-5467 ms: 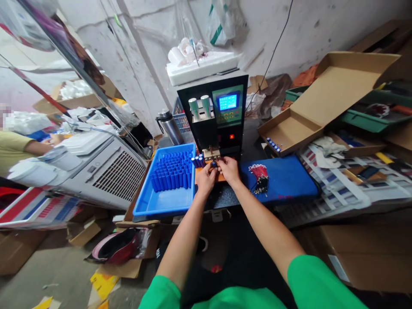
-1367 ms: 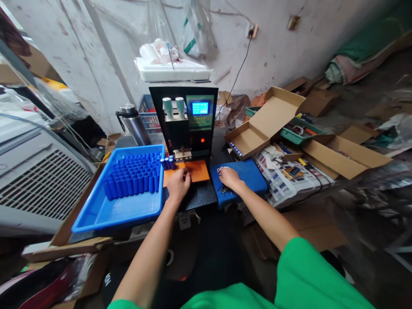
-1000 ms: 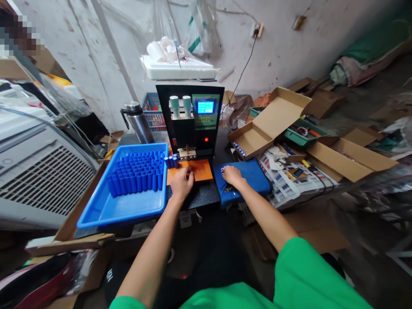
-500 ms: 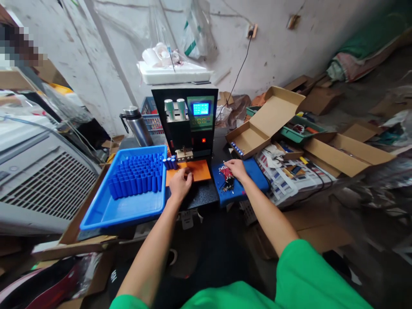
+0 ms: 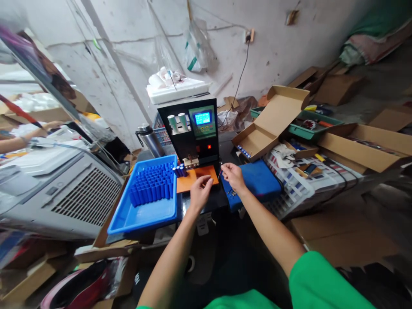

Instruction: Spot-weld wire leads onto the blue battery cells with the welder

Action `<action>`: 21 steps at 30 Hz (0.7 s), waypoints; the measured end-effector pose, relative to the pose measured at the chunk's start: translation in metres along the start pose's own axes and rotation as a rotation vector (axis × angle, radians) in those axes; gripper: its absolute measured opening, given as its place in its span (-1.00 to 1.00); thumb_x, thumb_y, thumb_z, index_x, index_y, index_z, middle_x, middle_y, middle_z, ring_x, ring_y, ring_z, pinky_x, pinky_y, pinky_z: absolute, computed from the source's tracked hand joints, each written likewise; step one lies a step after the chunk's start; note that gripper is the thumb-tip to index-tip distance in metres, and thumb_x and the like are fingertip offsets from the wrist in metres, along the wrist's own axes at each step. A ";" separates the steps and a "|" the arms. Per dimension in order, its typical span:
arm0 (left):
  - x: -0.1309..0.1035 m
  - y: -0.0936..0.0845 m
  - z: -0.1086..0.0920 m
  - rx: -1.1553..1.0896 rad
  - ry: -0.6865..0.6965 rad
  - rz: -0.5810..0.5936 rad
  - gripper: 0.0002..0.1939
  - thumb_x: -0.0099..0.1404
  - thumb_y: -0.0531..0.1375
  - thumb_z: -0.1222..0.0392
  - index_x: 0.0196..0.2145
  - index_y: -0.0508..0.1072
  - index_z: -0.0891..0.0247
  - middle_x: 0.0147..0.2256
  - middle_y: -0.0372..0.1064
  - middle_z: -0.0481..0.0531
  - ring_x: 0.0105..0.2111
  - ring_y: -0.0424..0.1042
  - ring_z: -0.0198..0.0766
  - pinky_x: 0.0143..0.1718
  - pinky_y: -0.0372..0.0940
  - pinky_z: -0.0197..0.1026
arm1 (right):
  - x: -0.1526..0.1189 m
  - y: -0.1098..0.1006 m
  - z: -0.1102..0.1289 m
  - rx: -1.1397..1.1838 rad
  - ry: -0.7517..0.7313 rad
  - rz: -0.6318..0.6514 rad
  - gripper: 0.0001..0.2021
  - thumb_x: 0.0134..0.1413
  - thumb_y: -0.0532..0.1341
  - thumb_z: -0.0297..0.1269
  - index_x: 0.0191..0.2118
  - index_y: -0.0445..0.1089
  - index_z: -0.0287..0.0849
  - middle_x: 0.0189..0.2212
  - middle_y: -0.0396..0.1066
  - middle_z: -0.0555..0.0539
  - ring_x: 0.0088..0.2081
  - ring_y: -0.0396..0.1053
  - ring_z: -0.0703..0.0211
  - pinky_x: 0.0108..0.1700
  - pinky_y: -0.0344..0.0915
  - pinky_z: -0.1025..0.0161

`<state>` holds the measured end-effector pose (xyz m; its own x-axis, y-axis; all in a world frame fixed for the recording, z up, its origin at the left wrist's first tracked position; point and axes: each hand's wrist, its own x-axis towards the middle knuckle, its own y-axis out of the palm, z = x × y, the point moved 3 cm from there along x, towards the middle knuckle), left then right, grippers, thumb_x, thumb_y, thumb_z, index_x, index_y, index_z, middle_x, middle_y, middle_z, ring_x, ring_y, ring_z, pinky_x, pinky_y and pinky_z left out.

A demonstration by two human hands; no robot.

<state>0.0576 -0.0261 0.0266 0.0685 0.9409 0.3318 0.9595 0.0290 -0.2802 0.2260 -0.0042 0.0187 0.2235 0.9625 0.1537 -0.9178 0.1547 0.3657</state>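
Observation:
My left hand [image 5: 201,191] is over the front of the orange plate [image 5: 186,184], its fingers curled and close to the thumb; whatever is between them is too small to name. My right hand [image 5: 233,176] pinches a thin dark wire piece [image 5: 220,174] above the left edge of a blue pad [image 5: 257,178]. Small wire parts [image 5: 232,193] lie on the pad, partly under my right hand. Several blue cylindrical cells [image 5: 180,170] stand at the plate's left edge, by the black machine [image 5: 210,154] with a lit screen. More blue cells [image 5: 151,184] fill a blue tray [image 5: 141,216].
An open cardboard box [image 5: 273,116] holding blue cells stands right of the machine. A steel flask [image 5: 151,139] is behind the tray. A white basket [image 5: 291,193] and green tray [image 5: 305,131] are on the right. Another person's arm [image 5: 22,141] shows at far left.
My right hand has lifted off the wire parts and moved towards my left hand, now with a wire piece. My left hand has drawn away from the cells. The camera view has shifted left.

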 end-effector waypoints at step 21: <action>-0.012 -0.037 0.006 0.101 -0.033 0.169 -0.76 0.29 0.16 0.01 -0.40 0.40 0.23 -0.44 0.35 -0.05 -0.40 0.32 -0.29 -0.28 0.25 -0.24 | -0.033 0.045 -0.018 -0.318 -0.082 0.331 -0.75 -0.04 0.26 -0.06 -0.44 0.39 -0.16 -0.50 0.37 0.01 -0.44 0.29 0.20 -0.36 0.26 0.28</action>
<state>0.0200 -0.0365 0.0278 0.2155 0.9458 0.2429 0.9026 -0.0980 -0.4192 0.1710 -0.0251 0.0134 -0.0852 0.9529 0.2912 -0.9963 -0.0851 -0.0129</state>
